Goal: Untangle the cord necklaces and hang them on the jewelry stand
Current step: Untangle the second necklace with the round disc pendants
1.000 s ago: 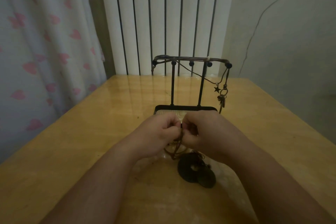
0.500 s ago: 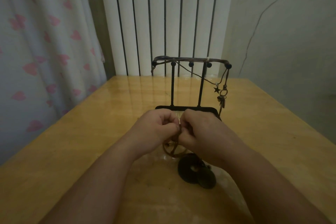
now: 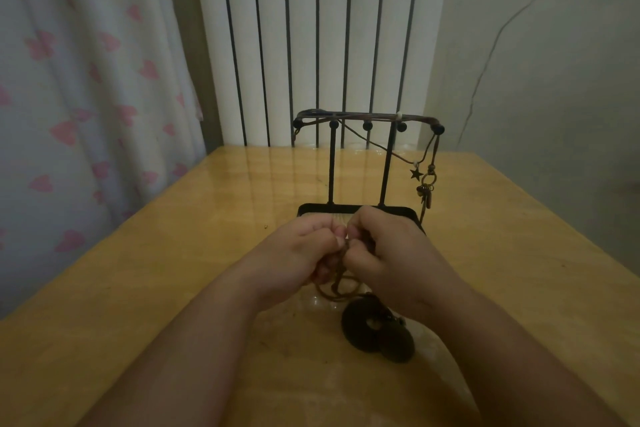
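Observation:
My left hand and my right hand meet knuckle to knuckle just in front of the jewelry stand, both pinching a tangle of brown cord that loops down between them to the table. Two dark disc pendants on that cord lie on the table under my right wrist. The black metal jewelry stand rises behind my hands, its base partly hidden by them. Cord necklaces are draped along its top bar, and a star charm and a cluster of small charms hang at its right end.
The wooden table runs back to a white ribbed radiator. A curtain with pink hearts hangs on the left and a plain wall stands on the right. A tiny bead lies on the table left of the stand.
Both hands have stayed together at the knot, with only small finger shifts. The cord loop below them has changed shape slightly.

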{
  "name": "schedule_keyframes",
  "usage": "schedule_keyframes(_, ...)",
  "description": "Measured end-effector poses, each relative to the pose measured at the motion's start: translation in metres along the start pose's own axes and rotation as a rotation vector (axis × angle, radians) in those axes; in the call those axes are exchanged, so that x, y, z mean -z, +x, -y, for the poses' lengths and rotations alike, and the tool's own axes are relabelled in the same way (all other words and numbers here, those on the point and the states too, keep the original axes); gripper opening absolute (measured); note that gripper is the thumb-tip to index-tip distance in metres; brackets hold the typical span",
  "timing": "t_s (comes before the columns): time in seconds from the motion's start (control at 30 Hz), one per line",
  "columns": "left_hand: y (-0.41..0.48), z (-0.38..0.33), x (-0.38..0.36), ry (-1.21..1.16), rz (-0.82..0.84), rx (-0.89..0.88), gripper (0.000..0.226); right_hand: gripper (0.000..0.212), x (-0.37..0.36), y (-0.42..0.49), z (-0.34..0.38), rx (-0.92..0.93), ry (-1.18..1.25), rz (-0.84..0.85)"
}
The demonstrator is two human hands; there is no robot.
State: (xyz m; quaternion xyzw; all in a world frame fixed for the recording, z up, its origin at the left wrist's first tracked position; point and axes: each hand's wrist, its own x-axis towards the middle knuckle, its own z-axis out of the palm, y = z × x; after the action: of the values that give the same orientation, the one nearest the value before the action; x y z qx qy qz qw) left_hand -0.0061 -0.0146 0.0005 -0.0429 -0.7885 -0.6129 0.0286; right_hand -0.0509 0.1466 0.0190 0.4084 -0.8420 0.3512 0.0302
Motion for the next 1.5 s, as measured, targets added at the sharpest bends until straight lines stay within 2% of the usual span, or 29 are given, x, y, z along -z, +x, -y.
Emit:
schedule_keyframes(0.17, 0.001, 0.003, 0.000, -0.102, 0.022, 0.016, 0.011, 0.010, -0.002, -0.001, -0.001, -0.012, 0.132, -0.057)
schedule_keyframes(0.3, 0.000, 0.000, -0.001, -0.047, -0.019, -0.012, 0.018, 0.007, -0.004, 0.000, -0.003, -0.010, 0.144, -0.081)
schedule_keyframes(0.4, -0.001, -0.001, 0.001, 0.025, -0.084, -0.064, 0.023, 0.004, -0.002, 0.001, -0.003, -0.009, 0.104, -0.053)
schedule_keyframes(0.5, -0.001, -0.001, 0.002, 0.109, -0.119, -0.078, 0.030, 0.010, 0.000, 0.001, -0.004, -0.005, 0.011, -0.030)
schedule_keyframes(0.67, -0.001, 0.000, 0.000, 0.206, -0.129, -0.050, 0.028, 0.007, 0.003, 0.002, -0.004, -0.005, -0.094, -0.048)
schedule_keyframes(0.93, -0.001, -0.003, -0.005, 0.312, -0.103, -0.034, 0.021, 0.011, 0.007, 0.005, 0.002, -0.020, -0.251, 0.069)
schedule_keyframes(1.07, -0.001, -0.002, -0.006, 0.293, -0.071, -0.006, 0.025, 0.009, 0.006, 0.007, 0.005, -0.058, -0.266, 0.126)
schedule_keyframes(1.37, -0.002, -0.005, -0.006, 0.168, -0.067, -0.009, 0.040, 0.009, 0.000, 0.003, 0.000, -0.040, -0.136, 0.049)
schedule_keyframes(1.5, -0.002, -0.004, -0.005, 0.104, -0.057, -0.028, 0.032, 0.010, -0.003, 0.002, -0.002, -0.016, -0.052, -0.006)
